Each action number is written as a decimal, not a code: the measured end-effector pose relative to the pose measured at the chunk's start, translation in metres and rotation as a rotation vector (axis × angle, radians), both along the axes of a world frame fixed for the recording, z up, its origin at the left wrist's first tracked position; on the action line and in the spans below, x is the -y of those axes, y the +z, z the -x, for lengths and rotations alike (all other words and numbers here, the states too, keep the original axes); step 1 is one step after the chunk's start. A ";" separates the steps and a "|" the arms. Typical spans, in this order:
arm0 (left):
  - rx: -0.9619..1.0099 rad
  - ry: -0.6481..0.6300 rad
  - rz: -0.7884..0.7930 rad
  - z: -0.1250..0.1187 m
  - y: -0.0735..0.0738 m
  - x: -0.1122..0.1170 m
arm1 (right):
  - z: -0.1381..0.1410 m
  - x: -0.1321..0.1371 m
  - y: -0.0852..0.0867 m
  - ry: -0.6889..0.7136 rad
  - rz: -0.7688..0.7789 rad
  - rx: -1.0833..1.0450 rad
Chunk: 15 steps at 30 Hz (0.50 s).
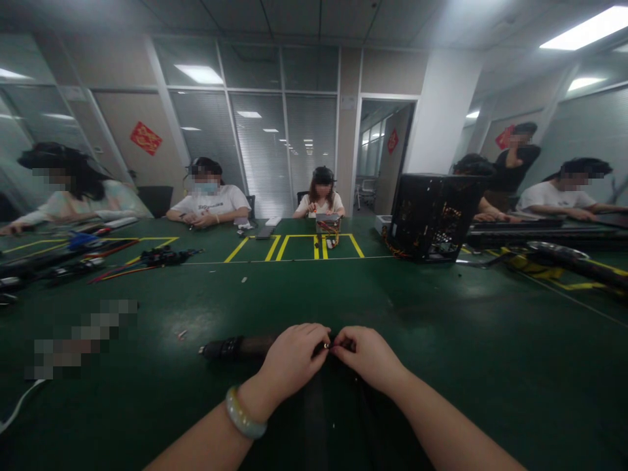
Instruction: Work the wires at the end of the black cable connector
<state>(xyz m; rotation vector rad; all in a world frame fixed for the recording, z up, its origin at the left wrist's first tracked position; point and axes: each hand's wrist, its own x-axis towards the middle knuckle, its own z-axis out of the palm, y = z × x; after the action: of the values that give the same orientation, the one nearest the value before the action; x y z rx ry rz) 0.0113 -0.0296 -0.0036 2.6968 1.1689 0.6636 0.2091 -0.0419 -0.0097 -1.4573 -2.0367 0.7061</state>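
Note:
My left hand [298, 356] is closed, with thumb and fingers pinching a small part with a shiny metal end [326, 345]. Just to the right, my right hand [366, 356] has its thumb and fingertips pressed together close to that part. Whatever sits in the right fingertips is too small and dark to name. A dark cylindrical object [235, 348], ringed near its left end and tipped with metal, lies on the green table [441, 366]. Its right end disappears behind my left hand, so I cannot tell whether the hand touches it.
Small scraps [182, 335] lie left of the cylinder. A white cable [22, 402] runs off the left edge. Farther back stand a black computer case [434, 216], wire bundles [157, 256] and a dark curved object [574, 261]. Several people sit around the table; one stands behind.

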 end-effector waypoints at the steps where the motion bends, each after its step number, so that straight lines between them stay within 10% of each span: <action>1: -0.001 0.000 0.001 0.000 0.000 0.000 | 0.000 0.000 0.000 -0.002 0.001 -0.007; 15: 0.008 0.017 0.004 0.001 -0.001 -0.001 | 0.000 -0.002 -0.004 -0.019 0.000 -0.038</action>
<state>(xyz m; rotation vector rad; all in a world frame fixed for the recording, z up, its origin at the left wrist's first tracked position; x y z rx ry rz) 0.0105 -0.0287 -0.0049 2.6808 1.1912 0.6732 0.2095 -0.0396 -0.0134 -1.4504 -1.9915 0.7203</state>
